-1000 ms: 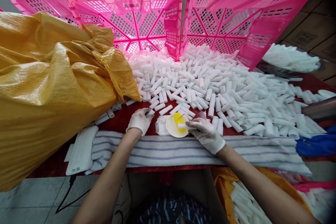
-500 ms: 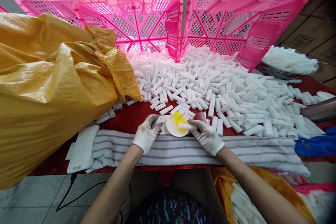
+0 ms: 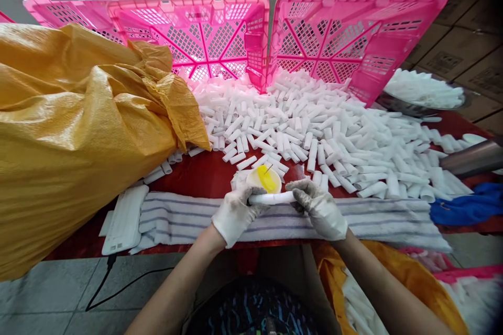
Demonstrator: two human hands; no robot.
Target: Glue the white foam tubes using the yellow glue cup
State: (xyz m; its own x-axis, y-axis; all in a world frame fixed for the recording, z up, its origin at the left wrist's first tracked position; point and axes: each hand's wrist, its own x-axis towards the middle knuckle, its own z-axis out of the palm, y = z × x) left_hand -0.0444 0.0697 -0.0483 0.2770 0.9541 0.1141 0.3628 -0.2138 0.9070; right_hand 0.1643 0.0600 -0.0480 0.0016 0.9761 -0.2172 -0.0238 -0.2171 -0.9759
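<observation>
- Left hand (image 3: pixel 236 213), in a soiled white glove, is closed around the left end of a white tube (image 3: pixel 272 198).
- Right hand (image 3: pixel 319 208), gloved the same, grips the right end of that tube with fingers and thumb.
- The tube lies level between the two hands, held just above a striped towel (image 3: pixel 377 220) that runs along the near edge of the table.
- Just beyond the hands, close to the tube, sits a small white dish (image 3: pixel 264 180) holding something yellow, with a thin stick standing in it.
- Further out from the hands, a large loose heap of white tubes (image 3: pixel 314 131) covers the red table (image 3: pixel 196 174), reaching back to the crates.
- Two pink crates (image 3: pixel 220 36) stand tipped on their sides behind the heap, open faces toward the person; a third shows at far left.
- A big yellow sack (image 3: pixel 78 131) fills the space to the left of the left hand, its mouth resting against the edge of the heap.
- A white flat device (image 3: pixel 123 220) with a black cable lies on the left end of the towel, well left of the left hand.
- To the right of the right hand, well apart: a blue cloth (image 3: pixel 467 208), a metal cylinder (image 3: pixel 471 159), and a metal bowl (image 3: pixel 416 107) piled with white pieces.
- Below the right forearm, an orange bag (image 3: pixel 393 277) holds more white tubes.
</observation>
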